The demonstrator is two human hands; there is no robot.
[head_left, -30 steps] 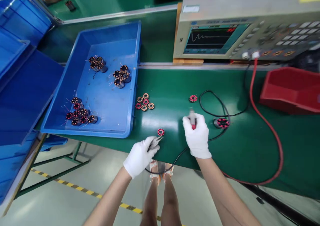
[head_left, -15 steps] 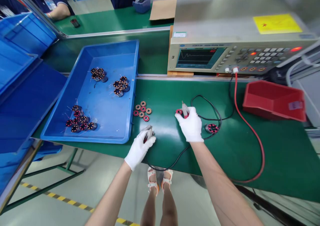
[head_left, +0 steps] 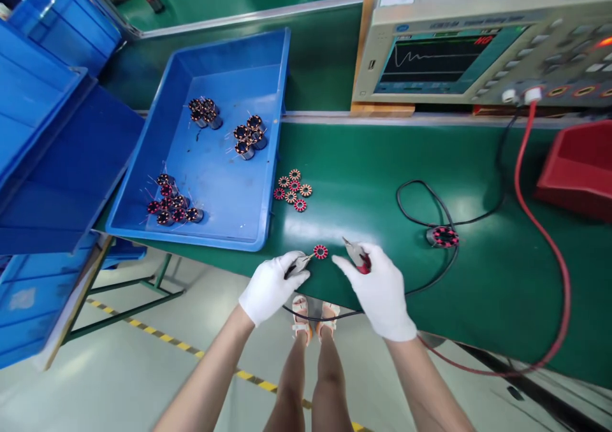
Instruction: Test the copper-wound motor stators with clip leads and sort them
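Observation:
Both hands wear white gloves. My left hand (head_left: 273, 287) is closed on a black-lead alligator clip (head_left: 299, 264), whose thin tip reaches the left edge of a small red-and-dark wound ring (head_left: 320, 252) on the bench. I cannot tell whether the tip bites a wire there. My right hand (head_left: 380, 290), just right of the ring, grips a red-handled alligator clip (head_left: 356, 253) pointing up and left. Its thumb and fingertips are close to the ring but apart from it. Several similar flat rings (head_left: 294, 185) lie in a cluster beyond the left hand.
A blue tray (head_left: 224, 241) at left holds groups of wound stators (head_left: 178, 215). One stator (head_left: 442, 236) stands at right by the black cable (head_left: 430, 193). Behind is a tester (head_left: 430, 59) showing a waveform and "NG". A red bin (head_left: 574, 171) and red lead (head_left: 549, 247) are right.
My right hand has come left toward my left hand. The small ring that was beside the right hand now lies between both hands. The view has shifted closer.

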